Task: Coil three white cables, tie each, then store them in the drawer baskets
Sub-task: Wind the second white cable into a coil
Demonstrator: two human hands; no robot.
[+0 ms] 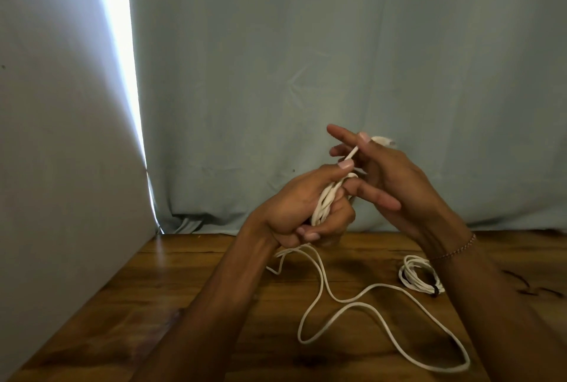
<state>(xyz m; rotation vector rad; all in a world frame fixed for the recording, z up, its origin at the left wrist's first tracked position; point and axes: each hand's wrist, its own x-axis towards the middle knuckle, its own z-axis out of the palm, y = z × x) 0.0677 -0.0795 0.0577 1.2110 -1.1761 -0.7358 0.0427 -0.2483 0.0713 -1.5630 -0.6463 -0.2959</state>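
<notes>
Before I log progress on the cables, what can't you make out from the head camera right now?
- Drawer baskets: outside the head view.
- Third cable: not seen.
- Tied coil: partly behind the right forearm.
- Plug: blurred, behind right hand fingers.
- Loops in left hand: count hidden.

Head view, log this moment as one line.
left hand: grips partly coiled white cable | right hand: pinches its end | tied white cable coil: on wooden table
</notes>
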